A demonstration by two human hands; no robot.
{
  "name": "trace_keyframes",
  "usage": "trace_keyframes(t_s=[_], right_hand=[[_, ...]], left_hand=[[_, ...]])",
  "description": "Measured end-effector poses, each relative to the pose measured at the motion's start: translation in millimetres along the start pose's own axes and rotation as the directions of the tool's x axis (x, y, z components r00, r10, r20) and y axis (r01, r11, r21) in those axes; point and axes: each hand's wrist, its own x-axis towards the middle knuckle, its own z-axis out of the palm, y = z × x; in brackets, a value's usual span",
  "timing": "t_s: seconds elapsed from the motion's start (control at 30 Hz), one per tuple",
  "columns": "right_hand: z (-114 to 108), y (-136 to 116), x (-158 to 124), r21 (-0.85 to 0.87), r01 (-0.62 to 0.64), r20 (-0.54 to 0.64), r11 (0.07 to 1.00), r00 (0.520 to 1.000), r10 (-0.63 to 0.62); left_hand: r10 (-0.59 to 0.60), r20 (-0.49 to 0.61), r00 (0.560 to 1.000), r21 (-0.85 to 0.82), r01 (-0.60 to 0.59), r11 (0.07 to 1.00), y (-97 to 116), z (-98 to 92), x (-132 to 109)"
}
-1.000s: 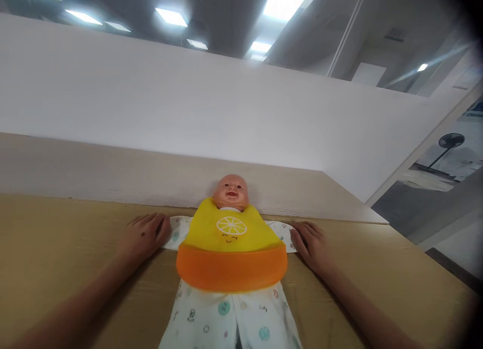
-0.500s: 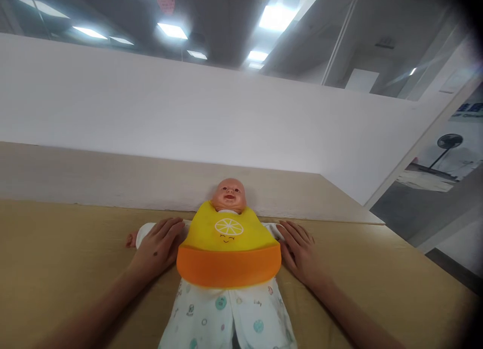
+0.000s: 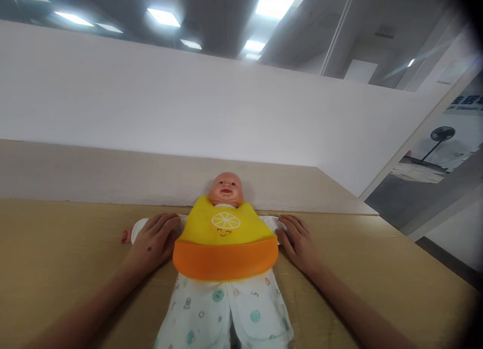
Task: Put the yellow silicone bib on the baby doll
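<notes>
The doll (image 3: 225, 248) lies on its back on the tan surface (image 3: 60, 258), head towards the far wall, legs towards me. Its head is bare and pinkish, mouth open. A bib (image 3: 225, 241) covers the chest: yellow above, with a white citrus-slice print and a small smiling face, and a thick orange pocket band along the lower edge. Beneath it the doll wears a white suit (image 3: 226, 314) printed with small coloured circles and marks.

My left hand (image 3: 153, 241) lies flat on the doll's sleeve just beside the bib's edge, fingers (image 3: 166, 223) spread narrowly and extended, gripping nothing. My right hand (image 3: 300, 243) lies the same way on the opposite sleeve, fingers (image 3: 292, 226) extended and pressing flat, closed around nothing.

One small doll hand (image 3: 126, 236) shows past my left hand; the other is covered by my right hand. The sleeves are largely hidden under my palms. The lower legs are cut off by the bottom edge of the view. The print on the suit is too small to read. A pale raised ledge (image 3: 113, 173) runs behind the head, below a white wall (image 3: 188, 102).
</notes>
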Motion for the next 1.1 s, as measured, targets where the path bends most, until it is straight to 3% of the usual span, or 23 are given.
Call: trace_keyframes(t_s=[0.53,1.1], right_hand=[[-1.3,3.3,-2.3,0.024,0.035,-0.039,0.999,0.999,-0.034],[-3.1,0.0,-0.9,0.026,0.04,-0.028,0.999,0.999,-0.039]], left_hand=[[-0.042,0.015,0.999,-0.039,0.042,0.998,5.7,-3.3,3.2],[0.102,0.037,0.994,-0.02,-0.102,0.995,6.6,-5.7,1.8]])
